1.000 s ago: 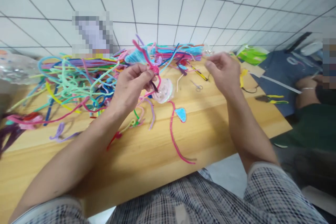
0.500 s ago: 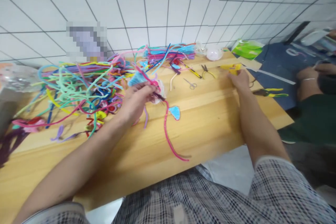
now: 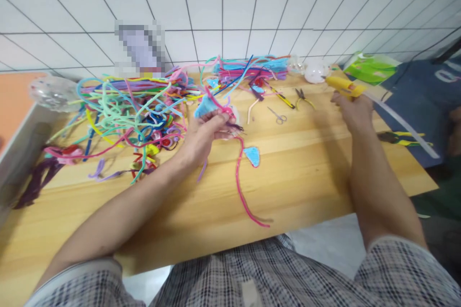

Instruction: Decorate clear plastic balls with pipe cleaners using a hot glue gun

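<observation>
My right hand (image 3: pixel 355 108) is closed around a yellow hot glue gun (image 3: pixel 342 85), raised above the table's right side. A long whitish glue stick (image 3: pixel 399 122) sticks out of its back end. Over the middle of the table my left hand (image 3: pixel 207 134) pinches a pipe cleaner piece (image 3: pixel 206 104) in light blue and pink, whose lower part the fingers hide. Below it a long pink pipe cleaner (image 3: pixel 238 180) curves down toward the front edge. Beside that lies a small blue triangular piece (image 3: pixel 252 156) with a pink-red outline.
A tangle of coloured pipe cleaners (image 3: pixel 118 110) covers the table's left. Small scissors (image 3: pixel 278 116), yellow-handled pliers (image 3: pixel 303 99) and a yellow cutter knife (image 3: pixel 283 96) lie toward the back. Other pliers (image 3: pixel 399 138) rest near the right edge. A green packet (image 3: pixel 370 68) stands at the back right.
My right hand has lifted the glue gun off the table, and the glue stick has come up with it. My left hand still holds the pipe cleaner piece. The view has shifted left.
</observation>
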The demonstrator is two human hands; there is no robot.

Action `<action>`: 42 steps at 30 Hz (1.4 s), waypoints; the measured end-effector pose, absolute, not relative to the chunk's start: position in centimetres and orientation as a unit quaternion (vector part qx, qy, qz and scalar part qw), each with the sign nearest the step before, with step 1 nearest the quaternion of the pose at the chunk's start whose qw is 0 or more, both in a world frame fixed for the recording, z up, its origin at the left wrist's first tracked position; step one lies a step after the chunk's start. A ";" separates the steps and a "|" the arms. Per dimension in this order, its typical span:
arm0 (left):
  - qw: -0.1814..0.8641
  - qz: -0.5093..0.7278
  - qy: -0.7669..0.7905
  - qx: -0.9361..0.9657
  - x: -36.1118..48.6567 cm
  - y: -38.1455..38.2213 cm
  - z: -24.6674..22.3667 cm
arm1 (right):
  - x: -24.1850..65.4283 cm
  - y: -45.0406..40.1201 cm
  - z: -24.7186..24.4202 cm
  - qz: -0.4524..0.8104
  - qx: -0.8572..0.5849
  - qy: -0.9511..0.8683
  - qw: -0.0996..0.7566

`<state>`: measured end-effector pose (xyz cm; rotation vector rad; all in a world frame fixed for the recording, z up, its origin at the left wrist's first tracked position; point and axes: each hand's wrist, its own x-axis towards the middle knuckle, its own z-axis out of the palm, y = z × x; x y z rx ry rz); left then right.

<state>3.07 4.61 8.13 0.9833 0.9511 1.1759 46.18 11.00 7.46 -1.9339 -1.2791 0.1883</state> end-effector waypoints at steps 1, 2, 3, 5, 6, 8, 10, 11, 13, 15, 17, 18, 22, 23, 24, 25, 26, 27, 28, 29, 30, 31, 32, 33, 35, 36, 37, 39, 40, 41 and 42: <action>0.625 0.513 0.409 0.424 3.2 5.2 8.2 | 44.8 10.4 7.9 0.087 -0.748 -0.507 0.419; 0.628 0.514 0.406 0.421 3.3 5.6 8.2 | 43.2 9.6 8.3 0.101 -0.730 -0.514 0.440; 0.630 0.515 0.405 0.417 3.5 5.9 8.3 | 41.4 8.6 8.6 0.136 -0.682 -0.538 0.476; 0.627 0.519 0.409 0.412 3.9 6.0 8.5 | 37.5 6.0 8.8 0.129 -0.614 -0.591 0.508; 0.626 0.519 0.412 0.412 4.1 5.9 8.6 | 35.7 4.7 8.7 0.117 -0.583 -0.620 0.511; 0.622 0.520 0.418 0.410 4.4 5.4 8.7 | 32.8 2.6 8.1 0.100 -0.531 -0.680 0.496; 0.612 0.526 0.426 0.408 4.6 4.9 8.8 | 31.2 1.3 7.4 0.086 -0.499 -0.719 0.476; 0.607 0.530 0.429 0.408 4.7 4.8 8.8 | 31.0 1.1 7.0 0.082 -0.484 -0.744 0.454; 0.599 0.536 0.430 0.410 4.8 4.6 8.8 | 31.3 1.3 6.1 0.070 -0.453 -0.797 0.393; 0.598 0.538 0.430 0.411 4.9 4.6 8.6 | 32.1 1.8 5.2 0.052 -0.433 -0.832 0.344; 0.596 0.537 0.432 0.412 5.1 4.5 8.5 | 32.7 2.3 4.5 0.017 -0.426 -0.847 0.319; 0.595 0.538 0.433 0.412 5.2 4.5 8.5 | 32.8 2.4 4.2 -0.006 -0.424 -0.851 0.311; 0.592 0.540 0.431 0.415 5.5 4.3 8.7 | 31.8 2.2 4.1 -0.108 -0.378 -0.856 0.335; 0.591 0.541 0.429 0.416 5.6 4.3 8.8 | 31.4 2.1 4.2 -0.129 -0.357 -0.854 0.357; 0.590 0.543 0.428 0.418 5.6 4.3 8.8 | 31.1 2.0 4.3 -0.145 -0.339 -0.850 0.376; 0.588 0.544 0.426 0.420 5.7 4.3 8.9 | 30.8 2.0 4.4 -0.154 -0.327 -0.848 0.388; 0.588 0.544 0.425 0.421 5.7 4.3 8.9 | 30.6 2.0 4.4 -0.158 -0.321 -0.848 0.392; 0.587 0.545 0.424 0.422 5.7 4.3 8.9 | 30.5 2.0 4.4 -0.160 -0.318 -0.848 0.392; 0.587 0.546 0.423 0.422 5.7 4.3 8.8 | 30.5 2.1 4.4 -0.161 -0.318 -0.848 0.392; 0.587 0.547 0.422 0.422 5.7 4.3 8.8 | 30.5 2.1 4.4 -0.162 -0.319 -0.848 0.391; 0.586 0.548 0.422 0.421 5.7 4.3 8.8 | 30.5 2.1 4.3 -0.164 -0.322 -0.847 0.390; 0.586 0.549 0.422 0.421 5.8 4.3 8.7 | 30.6 2.2 4.2 -0.165 -0.324 -0.846 0.390; 0.586 0.549 0.422 0.421 5.7 4.3 8.7 | 30.6 2.2 4.1 -0.166 -0.325 -0.845 0.391; 0.587 0.548 0.422 0.421 5.7 4.3 8.6 | 30.6 2.2 4.1 -0.165 -0.325 -0.844 0.394; 0.589 0.546 0.421 0.422 5.7 4.3 8.6 | 30.6 2.1 3.9 -0.161 -0.327 -0.840 0.402; 0.589 0.545 0.421 0.422 5.7 4.3 8.5 | 30.6 2.1 3.9 -0.157 -0.329 -0.839 0.403; 0.589 0.545 0.421 0.423 5.7 4.3 8.5 | 30.6 2.0 3.9 -0.153 -0.333 -0.840 0.401; 0.587 0.541 0.424 0.427 5.7 4.3 8.5 | 30.6 1.9 3.9 -0.144 -0.340 -0.842 0.392; 0.586 0.539 0.427 0.428 5.7 4.3 8.5 | 30.6 1.9 3.9 -0.144 -0.342 -0.843 0.388; 0.586 0.538 0.430 0.428 5.7 4.3 8.5 | 30.5 1.8 4.0 -0.147 -0.342 -0.843 0.388; 0.585 0.537 0.433 0.426 5.8 4.3 8.5 | 30.5 1.9 4.0 -0.153 -0.339 -0.842 0.390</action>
